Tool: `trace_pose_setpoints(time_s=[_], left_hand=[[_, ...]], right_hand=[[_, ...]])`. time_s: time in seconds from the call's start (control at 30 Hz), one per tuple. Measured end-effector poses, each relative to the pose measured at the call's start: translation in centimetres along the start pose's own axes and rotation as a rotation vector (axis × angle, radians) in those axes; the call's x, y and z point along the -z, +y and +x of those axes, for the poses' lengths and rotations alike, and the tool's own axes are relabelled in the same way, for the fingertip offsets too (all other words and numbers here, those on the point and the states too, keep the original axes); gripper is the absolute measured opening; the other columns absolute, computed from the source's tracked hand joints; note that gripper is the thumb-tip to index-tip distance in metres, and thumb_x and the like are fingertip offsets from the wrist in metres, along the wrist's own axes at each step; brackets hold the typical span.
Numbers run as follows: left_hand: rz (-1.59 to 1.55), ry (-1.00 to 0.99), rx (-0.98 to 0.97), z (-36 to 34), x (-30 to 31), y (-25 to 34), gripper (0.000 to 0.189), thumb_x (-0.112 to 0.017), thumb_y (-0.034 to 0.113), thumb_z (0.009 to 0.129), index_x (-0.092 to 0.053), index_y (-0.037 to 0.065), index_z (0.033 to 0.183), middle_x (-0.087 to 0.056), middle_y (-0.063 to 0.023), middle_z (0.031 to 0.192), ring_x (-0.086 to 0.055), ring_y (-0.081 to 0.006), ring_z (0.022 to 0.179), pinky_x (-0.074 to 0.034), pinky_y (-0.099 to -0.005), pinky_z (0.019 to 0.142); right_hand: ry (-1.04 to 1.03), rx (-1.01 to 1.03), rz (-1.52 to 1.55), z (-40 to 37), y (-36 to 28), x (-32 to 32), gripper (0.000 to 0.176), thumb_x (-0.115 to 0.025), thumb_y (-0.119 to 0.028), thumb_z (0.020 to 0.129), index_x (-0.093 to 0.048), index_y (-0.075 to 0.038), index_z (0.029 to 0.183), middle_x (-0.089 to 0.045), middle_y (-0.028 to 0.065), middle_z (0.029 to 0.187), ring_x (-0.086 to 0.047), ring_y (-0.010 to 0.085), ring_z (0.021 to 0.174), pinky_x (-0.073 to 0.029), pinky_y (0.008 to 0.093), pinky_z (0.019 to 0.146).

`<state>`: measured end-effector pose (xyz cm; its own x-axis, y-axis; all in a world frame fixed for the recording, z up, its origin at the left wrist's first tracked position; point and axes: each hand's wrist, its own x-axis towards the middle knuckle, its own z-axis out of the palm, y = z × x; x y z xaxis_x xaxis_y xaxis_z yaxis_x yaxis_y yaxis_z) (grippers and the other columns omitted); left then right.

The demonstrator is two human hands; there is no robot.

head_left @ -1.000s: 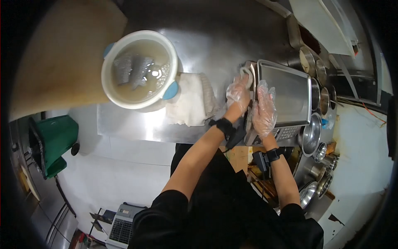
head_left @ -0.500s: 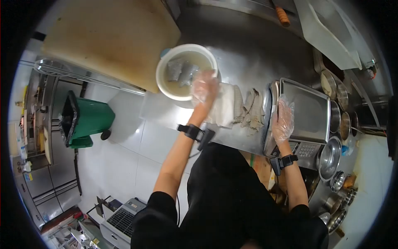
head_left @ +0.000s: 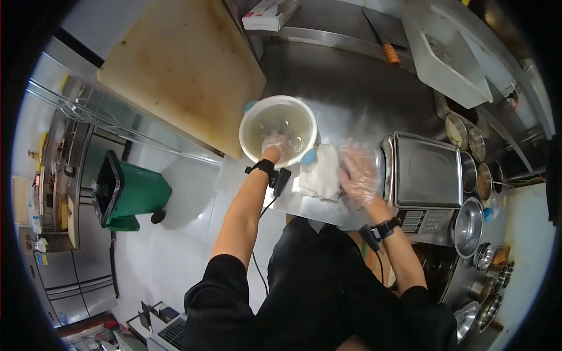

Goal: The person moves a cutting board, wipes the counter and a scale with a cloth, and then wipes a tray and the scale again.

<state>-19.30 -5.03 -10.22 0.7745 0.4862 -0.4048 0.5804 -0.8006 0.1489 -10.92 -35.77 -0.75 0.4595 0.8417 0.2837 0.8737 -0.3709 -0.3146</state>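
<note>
Left hand (head_left: 275, 143) has plunged into the white bowl (head_left: 281, 98) at the counter's edge, grip unreadable underwater; right hand (head_left: 358, 172) left the scale (head_left: 426, 169), fingers splayed. A careless tug could slop water over.

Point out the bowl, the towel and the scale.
bowl (head_left: 281, 99), head view, on its far white rim.
towel (head_left: 320, 175), head view, middle of the cloth.
scale (head_left: 426, 171), head view, middle of its steel pan.

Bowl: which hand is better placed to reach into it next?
Likely left. The left hand sits in the water inside the bowl; the right hand is beside the white cloth, by the scale.
</note>
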Motion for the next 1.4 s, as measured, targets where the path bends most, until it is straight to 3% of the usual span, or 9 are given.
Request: trace_pose_setpoints(time_s=[0.27, 0.53, 0.6, 0.67, 0.83, 0.97, 1.2, 1.3, 1.4], left_hand=[[0.042, 0.281, -0.113, -3.2, 3.5, -1.6, 0.067, -0.068, 0.046, 0.072, -0.055, 0.016, 0.130, -0.048, -0.0192, 0.137, -0.052, -0.0338, 0.123, -0.041, -0.0412, 0.104], [0.118, -0.048, -0.329, 0.0, 2.6, -3.5, 0.046, -0.062, 0.031, 0.080, -0.060, 0.012, 0.122, -0.062, -0.0173, 0.118, -0.059, -0.0328, 0.111, -0.046, -0.0407, 0.096], [0.279, -0.037, -0.510, 0.1, 3.4, -4.0, 0.041, -0.060, 0.030, 0.082, -0.062, 0.009, 0.117, -0.065, -0.0166, 0.111, -0.062, -0.0310, 0.105, -0.047, -0.0407, 0.094], [-1.173, -0.230, 0.085, -0.8, 4.4, -3.9, 0.038, -0.053, 0.034, 0.087, -0.063, 0.006, 0.111, -0.064, -0.0095, 0.112, -0.061, -0.0233, 0.102, -0.048, -0.0350, 0.090], [-1.526, -0.179, -0.016, -4.6, 9.2, -2.1, 0.041, -0.050, 0.037, 0.090, -0.058, 0.007, 0.116, -0.062, -0.0063, 0.107, -0.060, -0.0185, 0.097, -0.048, -0.0355, 0.086], [-1.613, -0.221, -0.123, -5.0, 9.5, -2.0, 0.044, -0.051, 0.040, 0.091, -0.058, 0.005, 0.116, -0.063, -0.0082, 0.105, -0.060, -0.0186, 0.095, -0.050, -0.0352, 0.083], [-1.428, -0.066, -0.031, -1.8, 5.2, -5.5, 0.049, -0.054, 0.037, 0.089, -0.054, -0.003, 0.118, -0.064, -0.0139, 0.104, -0.064, -0.0291, 0.096, -0.050, -0.0414, 0.090], [-0.649, 0.215, 0.021, -1.3, 4.5, -7.0, 0.052, -0.063, 0.040, 0.084, -0.060, -0.003, 0.112, -0.065, -0.0174, 0.102, -0.062, -0.0358, 0.095, -0.051, -0.0438, 0.084], [-0.502, 0.315, 0.017, -2.2, 3.8, -6.2, 0.062, -0.067, 0.038, 0.078, -0.053, -0.003, 0.121, -0.056, -0.0263, 0.123, -0.057, -0.0435, 0.106, -0.048, -0.0465, 0.089]], right_hand=[[-0.525, 0.109, -0.039, 8.8, -8.1, -6.9, 0.053, -0.051, -0.032, 0.090, -0.045, -0.010, 0.138, -0.045, 0.0129, 0.143, -0.035, 0.0325, 0.136, -0.024, 0.0468, 0.115], [-0.567, -0.061, 0.052, 10.0, -8.8, -7.8, 0.056, -0.049, -0.043, 0.090, -0.049, -0.008, 0.134, -0.058, 0.0225, 0.124, -0.054, 0.0356, 0.116, -0.042, 0.0430, 0.100], [-0.212, -0.308, 0.338, 10.4, -8.9, -8.3, 0.059, -0.051, -0.044, 0.091, -0.047, -0.005, 0.135, -0.062, 0.0247, 0.116, -0.060, 0.0375, 0.107, -0.047, 0.0434, 0.094], [-0.113, -0.460, 0.358, 11.2, -8.5, -9.4, 0.063, -0.054, -0.046, 0.091, -0.045, -0.003, 0.137, -0.063, 0.0248, 0.116, -0.061, 0.0362, 0.106, -0.047, 0.0402, 0.094], [-0.121, -1.007, 1.443, 13.1, -9.6, -9.0, 0.074, -0.060, -0.049, 0.090, -0.032, -0.009, 0.146, -0.046, 0.0133, 0.135, -0.052, 0.0254, 0.115, -0.046, 0.0428, 0.094], [0.009, -0.851, 1.951, 13.8, -9.3, -9.4, 0.056, -0.063, -0.034, 0.092, -0.041, -0.009, 0.137, -0.054, 0.0102, 0.125, -0.054, 0.0220, 0.112, -0.045, 0.0415, 0.095], [0.133, -0.760, 1.195, 14.1, -6.6, -13.7, 0.035, -0.064, -0.023, 0.090, -0.059, -0.009, 0.121, -0.062, 0.0062, 0.110, -0.060, 0.0210, 0.097, -0.048, 0.0334, 0.089], [-0.076, -0.735, 0.529, 13.7, -8.1, -10.6, 0.030, -0.062, -0.017, 0.087, -0.063, -0.012, 0.117, -0.064, 0.0116, 0.106, -0.063, 0.0268, 0.094, -0.050, 0.0347, 0.085], [-0.081, -0.303, 0.012, 12.9, -9.0, -11.3, 0.037, -0.056, -0.013, 0.082, -0.062, -0.012, 0.118, -0.064, 0.0193, 0.107, -0.061, 0.0379, 0.100, -0.050, 0.0446, 0.085]])
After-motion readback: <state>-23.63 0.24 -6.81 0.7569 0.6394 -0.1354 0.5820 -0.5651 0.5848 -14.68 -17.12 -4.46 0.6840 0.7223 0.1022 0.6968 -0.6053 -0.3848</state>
